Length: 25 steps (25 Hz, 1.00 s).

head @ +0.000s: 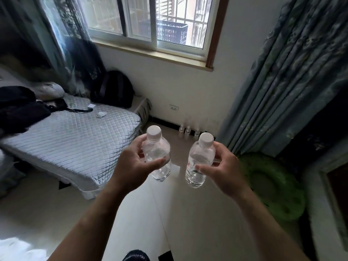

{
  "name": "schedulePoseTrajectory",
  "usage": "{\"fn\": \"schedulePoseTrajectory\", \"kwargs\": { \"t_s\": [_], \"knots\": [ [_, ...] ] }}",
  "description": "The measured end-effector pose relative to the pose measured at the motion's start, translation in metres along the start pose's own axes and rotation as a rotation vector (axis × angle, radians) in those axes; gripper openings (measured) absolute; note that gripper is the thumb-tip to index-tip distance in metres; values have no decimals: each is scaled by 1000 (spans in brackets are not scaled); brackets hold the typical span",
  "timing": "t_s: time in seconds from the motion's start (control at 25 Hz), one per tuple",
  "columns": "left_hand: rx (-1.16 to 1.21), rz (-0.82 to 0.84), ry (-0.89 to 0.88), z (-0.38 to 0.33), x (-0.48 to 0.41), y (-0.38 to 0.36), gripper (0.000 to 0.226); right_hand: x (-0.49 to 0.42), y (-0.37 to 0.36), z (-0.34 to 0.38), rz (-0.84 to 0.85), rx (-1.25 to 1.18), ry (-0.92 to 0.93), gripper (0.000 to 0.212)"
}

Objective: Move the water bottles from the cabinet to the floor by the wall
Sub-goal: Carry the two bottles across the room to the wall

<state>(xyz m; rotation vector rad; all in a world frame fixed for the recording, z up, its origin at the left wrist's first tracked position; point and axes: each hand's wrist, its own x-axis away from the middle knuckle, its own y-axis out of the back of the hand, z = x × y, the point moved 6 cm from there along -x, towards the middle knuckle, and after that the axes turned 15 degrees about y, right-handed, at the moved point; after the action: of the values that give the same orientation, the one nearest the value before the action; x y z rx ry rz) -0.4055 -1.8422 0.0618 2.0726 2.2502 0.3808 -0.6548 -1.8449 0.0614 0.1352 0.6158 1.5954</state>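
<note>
Hands reach forward, each curled round a clear bottle: left hand point(134, 166) grips the left bottle point(157, 157), right hand point(225, 172) the right bottle point(199, 162). Both hold clear water, white caps up, long axes near upright, above the floor point(188, 213). Other bottles point(188, 129) stand against the wall point(188, 95).

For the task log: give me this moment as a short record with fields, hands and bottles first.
left hand: grips first bottle, capped, near upright
right hand: grips second bottle, capped, near upright
already set down: row of bottles on the floor below the window
left side: bed
right side: green ring, curtain
</note>
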Motion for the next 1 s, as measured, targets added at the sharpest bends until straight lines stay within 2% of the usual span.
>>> {"fn": "schedulePoseTrajectory", "kwargs": {
  "t_s": [0.2, 0.6, 0.72, 1.0],
  "knots": [
    [-32, -16, 3, 1, -86, 24, 61, -83, -30, -21, 19, 3, -4, 78],
    [-90, 85, 9, -1, -293, 94, 71, -267, -115, -46, -49, -60, -57, 69],
    [-86, 94, 13, -9, -340, 111, 72, -308, -131, -45, -62, -64, -69, 63],
    [-82, 106, 65, -6, -432, 126, 70, -397, -151, -71, -48, -54, -80, 64]
  ]
}}
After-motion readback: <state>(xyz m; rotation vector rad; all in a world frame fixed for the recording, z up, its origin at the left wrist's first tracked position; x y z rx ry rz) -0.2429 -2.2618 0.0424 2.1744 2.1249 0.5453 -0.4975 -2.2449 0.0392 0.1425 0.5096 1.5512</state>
